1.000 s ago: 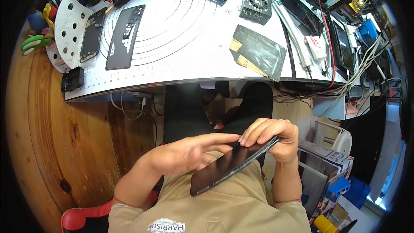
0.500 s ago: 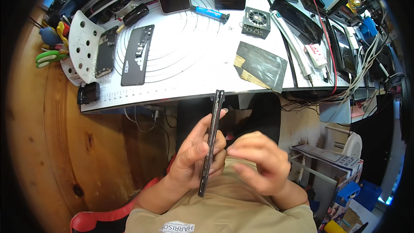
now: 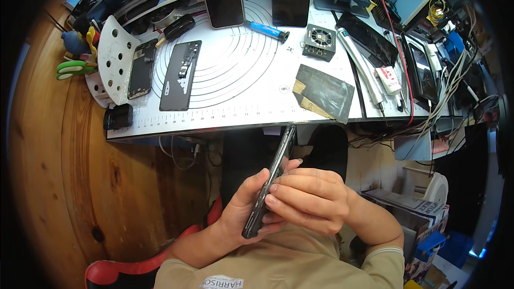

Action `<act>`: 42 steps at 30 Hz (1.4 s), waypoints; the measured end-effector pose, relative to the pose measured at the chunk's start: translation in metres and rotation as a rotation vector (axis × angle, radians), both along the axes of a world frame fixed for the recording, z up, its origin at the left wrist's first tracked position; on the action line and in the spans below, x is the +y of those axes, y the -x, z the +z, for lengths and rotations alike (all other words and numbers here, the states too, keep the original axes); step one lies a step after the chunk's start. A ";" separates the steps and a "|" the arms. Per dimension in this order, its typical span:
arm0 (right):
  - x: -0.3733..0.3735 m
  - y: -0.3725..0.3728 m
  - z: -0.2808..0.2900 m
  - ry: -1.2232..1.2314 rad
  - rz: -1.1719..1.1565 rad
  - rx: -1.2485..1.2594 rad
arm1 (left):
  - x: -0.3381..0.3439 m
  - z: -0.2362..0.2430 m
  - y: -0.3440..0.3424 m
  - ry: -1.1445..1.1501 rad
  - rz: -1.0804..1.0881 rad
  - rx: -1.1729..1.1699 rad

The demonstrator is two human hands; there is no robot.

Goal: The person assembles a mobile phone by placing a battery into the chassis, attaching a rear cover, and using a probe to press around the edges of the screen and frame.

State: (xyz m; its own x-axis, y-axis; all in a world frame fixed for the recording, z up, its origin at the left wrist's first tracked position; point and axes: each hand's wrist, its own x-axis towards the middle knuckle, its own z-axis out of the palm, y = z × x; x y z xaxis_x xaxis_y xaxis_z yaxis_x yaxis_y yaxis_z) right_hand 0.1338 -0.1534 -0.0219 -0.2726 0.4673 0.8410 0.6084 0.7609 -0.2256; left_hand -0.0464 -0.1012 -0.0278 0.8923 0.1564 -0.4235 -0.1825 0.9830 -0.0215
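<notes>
A dark smartphone [image 3: 279, 158] stands on its long edge in front of my body, just off the near edge of the desk, its rim tilted up and toward the right. My left hand [image 3: 239, 207] is closed around it, thumb along the left side and fingers coming round underneath. Against the phone's right-hand face lie the bent fingers of my right hand [image 3: 316, 198], pressed together near its middle. Whether a small part sits under those fingertips is hidden. On the desk lies a detached phone back panel [image 3: 179, 88] with a camera cutout.
A white measuring mat [image 3: 230, 96] covers the desk. On it are a dark sanding sheet [image 3: 326, 93], a small fan box [image 3: 319, 42], a blue syringe [image 3: 266, 31] and two upright phones, one with a pale frame [image 3: 222, 0]. Tangled cables [image 3: 455, 85] run along the right.
My right hand has moved left onto the phone, where before it was apart from it. The phone has turned so more of its right face shows. The view has shifted slightly.
</notes>
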 end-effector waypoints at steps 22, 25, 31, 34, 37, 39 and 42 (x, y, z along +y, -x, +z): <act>-0.035 0.024 0.023 1.004 -0.036 1.128 | 0.008 0.012 -0.008 -0.924 0.396 0.307; -0.032 0.027 0.027 1.005 -0.102 1.099 | 0.008 0.007 -0.007 -0.938 0.449 0.300; -0.030 0.026 0.025 0.977 -0.205 0.970 | 0.008 0.001 -0.003 -1.065 0.490 0.348; -0.025 0.030 0.015 0.841 -0.292 0.798 | 0.007 -0.002 -0.001 -1.107 0.507 0.373; -0.021 0.030 0.012 0.729 -0.350 0.693 | 0.010 -0.005 0.000 -1.115 0.502 0.375; -0.020 0.031 0.012 0.726 -0.364 0.671 | 0.011 -0.004 0.001 -1.111 0.492 0.373; -0.018 0.032 0.010 0.662 -0.416 0.597 | 0.012 -0.003 0.001 -1.005 0.458 0.360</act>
State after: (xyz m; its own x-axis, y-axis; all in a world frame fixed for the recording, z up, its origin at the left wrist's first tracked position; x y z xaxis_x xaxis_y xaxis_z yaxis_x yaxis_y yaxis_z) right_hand 0.1019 -0.1715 -0.0118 0.4051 0.8561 0.3209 0.4462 0.1213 -0.8867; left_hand -0.0473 -0.0890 -0.0313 0.5183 0.8433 -0.1425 -0.3622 0.3674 0.8566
